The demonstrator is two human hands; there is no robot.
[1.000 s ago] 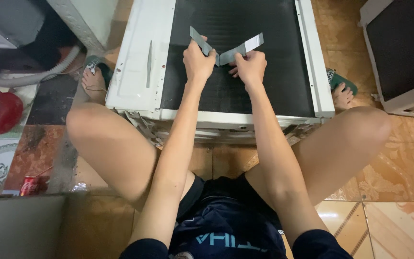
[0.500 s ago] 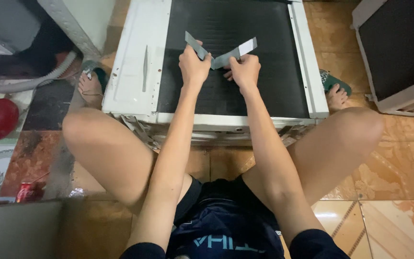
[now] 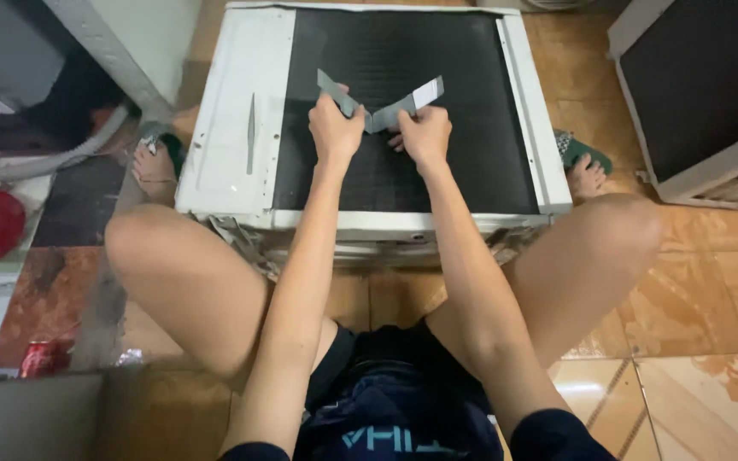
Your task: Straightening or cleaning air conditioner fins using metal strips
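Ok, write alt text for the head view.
Seen from above, a seated person's left hand and right hand each grip a flat grey metal strip, pressed against the black finned coil of a white air-conditioner unit.

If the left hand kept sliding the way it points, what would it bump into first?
Probably nothing soon: the left hand, gripping a flat grey metal strip, points up the black finned panel, then meets the unit's white rim.

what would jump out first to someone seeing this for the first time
The two hands, left and right, meet at the centre over a dark finned panel, each gripping a flat grey metal strip so the strips fan out in a V. The panel sits in a white casing lying flat on the tiled floor between the person's bare knees. A red can lies at the lower left.
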